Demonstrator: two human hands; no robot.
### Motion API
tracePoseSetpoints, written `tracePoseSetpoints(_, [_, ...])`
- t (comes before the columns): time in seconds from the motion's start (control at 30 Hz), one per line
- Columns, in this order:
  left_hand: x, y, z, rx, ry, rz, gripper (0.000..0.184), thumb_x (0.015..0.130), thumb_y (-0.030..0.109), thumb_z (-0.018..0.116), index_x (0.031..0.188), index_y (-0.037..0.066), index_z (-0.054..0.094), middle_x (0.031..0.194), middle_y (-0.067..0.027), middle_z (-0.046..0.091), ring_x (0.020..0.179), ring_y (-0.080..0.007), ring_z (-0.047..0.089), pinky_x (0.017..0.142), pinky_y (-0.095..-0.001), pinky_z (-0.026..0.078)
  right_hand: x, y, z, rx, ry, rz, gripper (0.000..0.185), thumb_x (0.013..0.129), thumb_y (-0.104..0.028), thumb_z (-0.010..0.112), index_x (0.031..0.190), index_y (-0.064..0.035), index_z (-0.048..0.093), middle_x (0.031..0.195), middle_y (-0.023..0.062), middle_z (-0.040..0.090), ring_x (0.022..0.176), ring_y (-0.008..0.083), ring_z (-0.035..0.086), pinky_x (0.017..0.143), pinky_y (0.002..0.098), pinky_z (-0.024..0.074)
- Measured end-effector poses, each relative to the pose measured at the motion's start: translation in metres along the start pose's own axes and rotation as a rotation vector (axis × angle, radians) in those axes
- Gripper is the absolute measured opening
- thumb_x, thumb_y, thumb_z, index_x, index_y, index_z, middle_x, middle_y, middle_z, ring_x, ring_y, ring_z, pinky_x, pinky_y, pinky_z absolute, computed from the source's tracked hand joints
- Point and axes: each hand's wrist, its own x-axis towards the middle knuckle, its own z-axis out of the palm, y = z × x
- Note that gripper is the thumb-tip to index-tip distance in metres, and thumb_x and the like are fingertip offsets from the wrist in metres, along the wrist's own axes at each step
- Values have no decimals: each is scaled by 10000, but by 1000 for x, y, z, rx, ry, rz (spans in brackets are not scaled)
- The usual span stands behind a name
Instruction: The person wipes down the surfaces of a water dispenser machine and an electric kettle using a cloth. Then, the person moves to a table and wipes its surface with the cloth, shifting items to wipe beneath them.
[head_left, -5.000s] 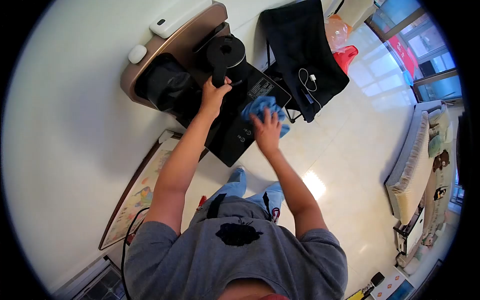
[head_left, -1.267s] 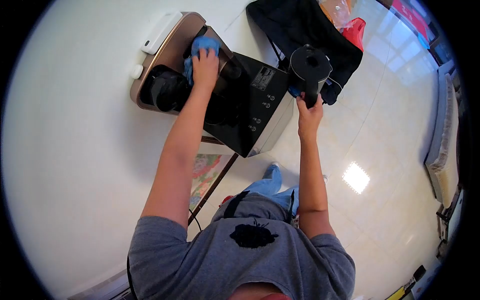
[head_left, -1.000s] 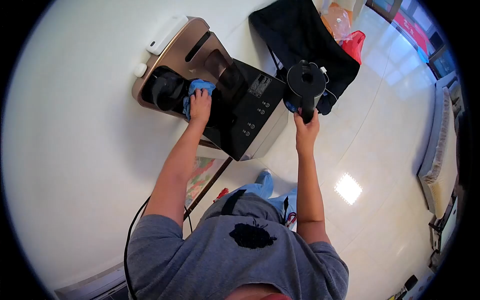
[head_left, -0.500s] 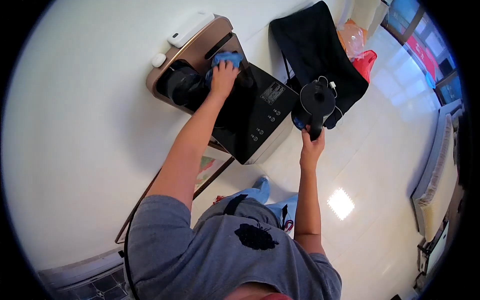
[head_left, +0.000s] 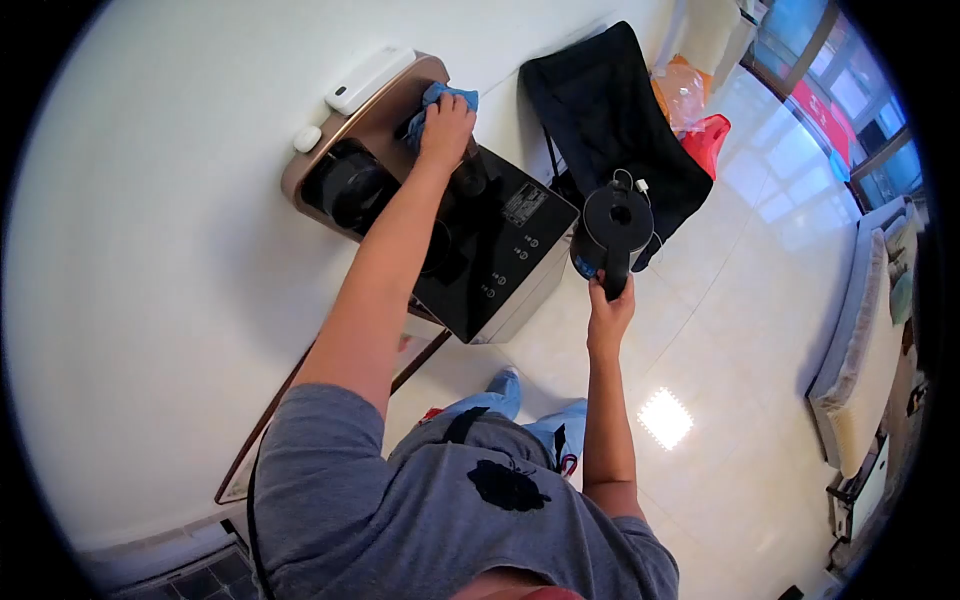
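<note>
My left hand [head_left: 447, 132] presses a crumpled blue cloth [head_left: 452, 94] against the brown upright back panel of a water dispenser [head_left: 425, 80], near the panel's far end. The dispenser's glossy black top [head_left: 490, 235] bears a label and several printed button marks. A dark round vessel [head_left: 352, 188] sits in the recess to the left of my left arm. My right hand [head_left: 610, 312] grips the handle of a black electric kettle [head_left: 606, 215], held up beside the dispenser with its lid towards me. The kettle's underside is hidden.
A white box-shaped device [head_left: 370, 80] and a small white round case [head_left: 307, 139] lie on the dispenser's upper ledge. Behind the kettle stands a black folding chair [head_left: 610, 110] with a white cable, and beyond it a red bag [head_left: 706, 145]. A sofa [head_left: 850, 380] is at the right.
My left hand has slid the blue cloth along the back panel towards its far end. My right hand still holds the kettle beside the dispenser. The whole view has shifted slightly.
</note>
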Motion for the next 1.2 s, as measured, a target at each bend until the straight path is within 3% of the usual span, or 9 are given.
tracePoseSetpoints(0.13, [-39,10,21,-19,-58,-10,191,815,195,547,976,148,639,1028,-56,539,1043,-255,479,801,-398,411,-7,5,-1,62,-35,38,251,824,-63,634,1043,30,554,871,66,591,809,121,528,754,256,437])
tracePoseSetpoints(0.27, [-96,21,29,-53,-288,15,191,844,214,522,950,157,671,1068,-51,566,1126,-252,445,831,-404,380,-10,2,-8,-20,-90,61,240,826,-59,632,1035,28,553,878,64,592,817,114,529,765,252,436])
tracePoseSetpoints(0.37, [-93,13,24,-70,-292,24,185,839,214,526,937,157,672,1065,-54,565,1105,-257,455,839,-401,378,-11,1,-6,28,-82,20,229,820,-62,636,1014,27,552,871,55,587,813,112,526,766,254,434])
tracePoseSetpoints(0.4, [-83,7,17,-67,-288,22,185,839,214,526,937,157,672,1065,-54,565,1105,-257,455,839,-401,378,-11,4,-5,25,-71,23,221,820,-48,638,1014,16,554,868,32,579,814,97,521,763,240,428])
tracePoseSetpoints(0.47, [-47,-16,-19,78,43,49,177,834,210,531,930,156,669,1050,-59,563,1065,-260,469,814,-398,387,-9,9,-1,23,-69,23,216,819,-34,640,1014,5,555,866,8,570,815,82,515,760,227,421])
tracePoseSetpoints(0.53, [-13,-38,-50,68,113,-14,162,819,194,547,920,151,666,1034,-62,563,1037,-264,479,792,-400,398,-5,12,5,58,-56,-8,225,818,-36,641,1022,4,556,877,8,570,819,88,518,760,230,421])
tracePoseSetpoints(0.63, [8,-57,-81,-98,10,-190,152,806,145,554,927,133,644,1011,-69,544,1023,-285,481,798,-429,419,-4,4,16,152,-69,11,232,818,-39,645,1027,4,557,886,14,575,820,91,523,758,230,423])
tracePoseSetpoints(0.87, [-57,-18,-33,-157,-220,-161,152,805,144,558,926,143,649,1031,-76,550,1044,-298,479,811,-466,422,-8,-9,19,69,-118,6,195,809,-64,649,950,13,539,801,28,551,756,90,484,690,240,409])
tracePoseSetpoints(1.2, [-40,-2,-22,-176,8,-241,145,826,168,534,903,141,654,1031,-78,558,1028,-295,490,796,-407,429,-16,-19,4,-48,-128,49,208,808,-64,652,960,24,543,804,36,569,757,108,505,717,247,426])
